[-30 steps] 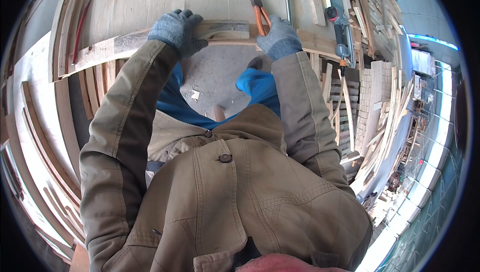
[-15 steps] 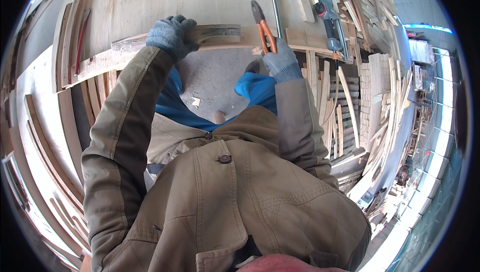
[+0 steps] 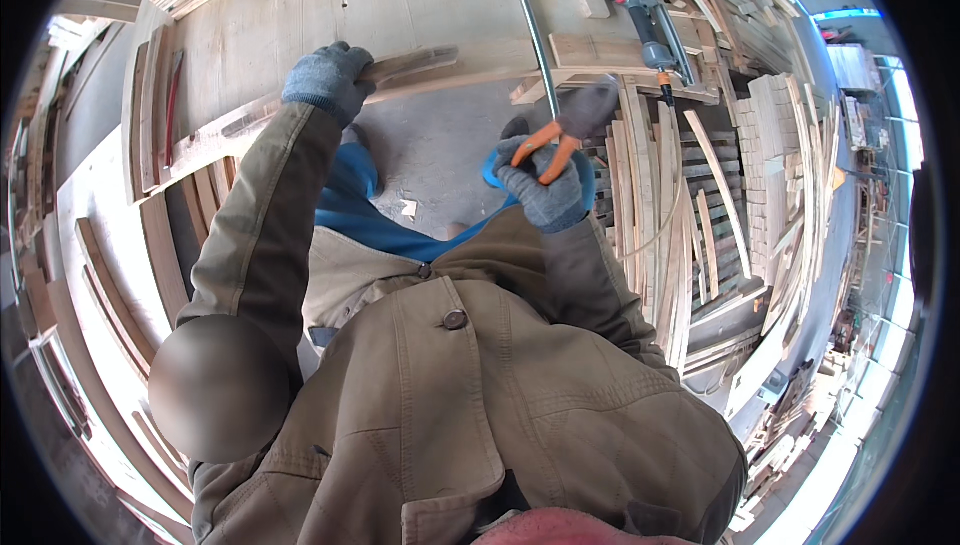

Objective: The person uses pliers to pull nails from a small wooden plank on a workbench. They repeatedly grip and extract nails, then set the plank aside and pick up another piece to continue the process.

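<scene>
My left hand (image 3: 328, 83), in a grey-blue knitted glove, is closed round a strip of wood (image 3: 412, 63) by the near edge of the workbench (image 3: 290, 15). The strip's right end sticks out past my fingers, and a longer part runs left behind my wrist. My gloved right hand (image 3: 548, 193) is closer to my body, over the gap in front of the bench. It grips pliers (image 3: 548, 145) by their orange handles. Their dark jaws point away and to the right, smeared by motion. Beyond them a claw hammer (image 3: 526, 13) lies with its metal shaft towards me.
A power tool (image 3: 648, 35) with a hose lies at the bench's right. A red bar-like tool (image 3: 173, 105) rests on boards at the left. Stacked wood strips (image 3: 655, 185) fill the right side below the bench. A wood scrap (image 3: 409, 210) lies on the floor.
My right hand has drawn back towards my body, and the pliers have swung from pointing away leftward to pointing rightward. The wood strip has turned, showing a narrower face. My left hand keeps its hold.
</scene>
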Demonstrator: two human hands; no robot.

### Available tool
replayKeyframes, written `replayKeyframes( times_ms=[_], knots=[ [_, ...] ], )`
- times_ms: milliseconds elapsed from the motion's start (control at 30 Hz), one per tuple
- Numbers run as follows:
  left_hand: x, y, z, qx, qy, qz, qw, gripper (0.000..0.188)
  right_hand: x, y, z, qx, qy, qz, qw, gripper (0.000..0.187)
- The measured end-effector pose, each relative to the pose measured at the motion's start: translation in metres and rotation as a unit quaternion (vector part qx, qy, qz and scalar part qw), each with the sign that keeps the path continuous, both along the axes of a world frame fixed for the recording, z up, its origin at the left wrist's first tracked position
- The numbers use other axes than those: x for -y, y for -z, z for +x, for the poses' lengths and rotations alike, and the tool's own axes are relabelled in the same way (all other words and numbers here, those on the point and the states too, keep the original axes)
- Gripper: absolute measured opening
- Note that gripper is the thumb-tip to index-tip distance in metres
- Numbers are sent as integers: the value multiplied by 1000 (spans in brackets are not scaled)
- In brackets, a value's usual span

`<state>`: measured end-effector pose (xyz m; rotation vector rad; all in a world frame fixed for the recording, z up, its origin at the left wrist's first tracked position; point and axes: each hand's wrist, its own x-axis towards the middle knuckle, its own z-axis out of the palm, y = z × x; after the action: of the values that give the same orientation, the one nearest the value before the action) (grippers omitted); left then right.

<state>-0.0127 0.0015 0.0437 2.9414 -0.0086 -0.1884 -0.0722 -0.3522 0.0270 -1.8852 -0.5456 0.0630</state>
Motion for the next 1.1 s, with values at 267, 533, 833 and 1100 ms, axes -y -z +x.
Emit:
replayKeyframes(
  times_ms=[267,533,833,1100],
  knots=[
    [-3,12,0,38,29,-34,998,35,-29,45,-20,-384,-19,114,916,40],
    [-2,14,0,19,29,-1,999,35,-39,69,-6,-361,39,-141,921,31],
    [2,9,-1,1,21,9,1000,36,-37,85,11,-263,64,-285,920,34],
    [2,10,-2,2,18,6,1000,36,-48,84,16,-255,59,-282,923,32]
  ],
)
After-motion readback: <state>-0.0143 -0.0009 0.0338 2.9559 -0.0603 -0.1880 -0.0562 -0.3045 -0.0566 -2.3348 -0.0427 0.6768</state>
